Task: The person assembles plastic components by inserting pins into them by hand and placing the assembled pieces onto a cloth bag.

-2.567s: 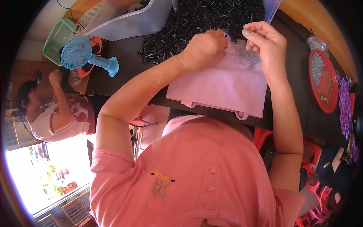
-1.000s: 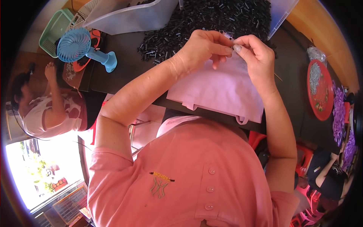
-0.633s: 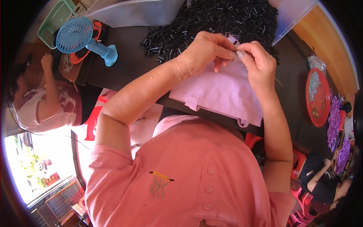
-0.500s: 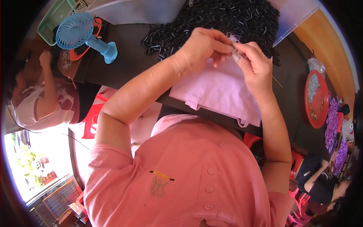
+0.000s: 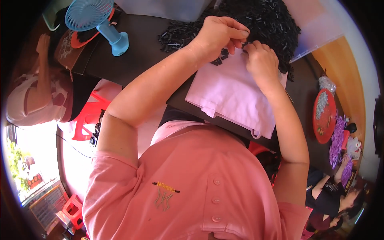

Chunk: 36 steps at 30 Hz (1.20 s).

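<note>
A big heap of small black tube-like pieces (image 5: 256,18) lies at the far edge of a pink cloth (image 5: 236,90). Over the heap's near side, my left hand (image 5: 224,34) is closed in a pinch, thumb against forefinger; whatever is between them is too small to make out. Just to its right and lower, my right hand (image 5: 262,60) bends its fingers together where the cloth meets the heap. Its fingertips are beside dark pieces, and what they grip is hidden. A few loose black pieces (image 5: 219,60) rest on the cloth below my left hand.
On the dark table (image 5: 144,40) stands a blue handheld fan (image 5: 114,38) at the left. A red tray (image 5: 325,124) with small silvery parts is at the right, near purple bundles (image 5: 338,140). Other people sit left and lower right. A pale bin (image 5: 168,8) stands at the back.
My hands were fingertip to fingertip and are now apart. The right has turned down beside the heap; the left stays pinched above it. The whole view has shifted slightly.
</note>
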Available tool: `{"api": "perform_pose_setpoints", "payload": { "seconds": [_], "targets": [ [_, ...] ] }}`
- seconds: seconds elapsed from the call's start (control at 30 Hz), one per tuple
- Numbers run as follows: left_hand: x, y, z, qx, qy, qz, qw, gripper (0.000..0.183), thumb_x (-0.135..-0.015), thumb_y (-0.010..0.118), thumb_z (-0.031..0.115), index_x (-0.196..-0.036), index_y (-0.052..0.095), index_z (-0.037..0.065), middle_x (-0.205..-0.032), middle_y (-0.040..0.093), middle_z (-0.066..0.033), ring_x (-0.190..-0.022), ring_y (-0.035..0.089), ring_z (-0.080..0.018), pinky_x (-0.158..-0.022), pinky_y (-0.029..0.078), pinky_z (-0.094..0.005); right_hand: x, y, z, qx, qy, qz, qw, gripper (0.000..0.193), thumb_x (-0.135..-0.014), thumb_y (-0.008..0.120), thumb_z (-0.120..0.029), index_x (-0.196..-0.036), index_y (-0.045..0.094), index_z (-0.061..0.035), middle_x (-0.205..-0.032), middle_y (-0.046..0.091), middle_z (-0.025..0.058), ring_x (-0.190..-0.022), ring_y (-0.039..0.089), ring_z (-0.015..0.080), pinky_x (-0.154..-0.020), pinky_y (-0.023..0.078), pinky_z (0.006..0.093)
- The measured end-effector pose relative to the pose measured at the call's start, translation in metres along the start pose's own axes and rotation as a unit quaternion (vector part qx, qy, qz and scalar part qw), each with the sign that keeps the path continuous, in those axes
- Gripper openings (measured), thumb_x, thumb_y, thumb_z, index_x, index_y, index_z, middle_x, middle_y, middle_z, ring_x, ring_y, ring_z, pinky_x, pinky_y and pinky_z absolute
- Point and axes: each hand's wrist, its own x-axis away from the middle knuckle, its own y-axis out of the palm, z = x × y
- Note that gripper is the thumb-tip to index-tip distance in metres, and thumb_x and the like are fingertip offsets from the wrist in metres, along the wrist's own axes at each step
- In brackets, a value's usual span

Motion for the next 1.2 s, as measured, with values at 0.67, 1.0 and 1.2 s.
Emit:
{"api": "perform_pose_setpoints", "payload": {
  "seconds": [0.67,1.0,1.2],
  "targets": [
    [0.012,0.021,-0.020,0.004,-0.066,-0.079,0.995,0.021,-0.080,0.069,0.003,-0.098,0.067,-0.007,-0.078,0.066,-0.0115,-0.063,0.063,-0.0144,-0.052,0.050,-0.0264,0.013,-0.046,-0.004,-0.554,0.272,0.061,0.784,0.017,-0.092,0.059,-0.005,-0.105,0.069,-0.0007,-0.094,0.067,0.0027,-0.086,0.060,0.0083,-0.076,0.045,0.0213],
    [0.017,0.027,-0.016,0.008,-0.061,-0.106,0.992,0.018,-0.083,0.068,0.003,-0.098,0.065,-0.007,-0.079,0.067,-0.0116,-0.063,0.063,-0.0149,-0.051,0.049,-0.0271,0.021,-0.047,-0.001,-0.588,0.246,0.076,0.767,0.019,-0.090,0.060,0.001,-0.108,0.066,0.0007,-0.098,0.065,0.0041,-0.089,0.060,0.0097,-0.083,0.050,0.0243],
    [0.018,0.028,-0.014,-0.009,-0.047,-0.093,0.995,0.018,-0.082,0.069,0.003,-0.096,0.065,-0.006,-0.077,0.066,-0.0099,-0.063,0.062,-0.0139,-0.050,0.048,-0.0264,0.021,-0.044,0.000,-0.554,0.226,0.077,0.797,0.019,-0.088,0.062,0.001,-0.106,0.066,-0.0010,-0.097,0.066,0.0030,-0.090,0.060,0.0089,-0.081,0.050,0.0230]
  ]
}}
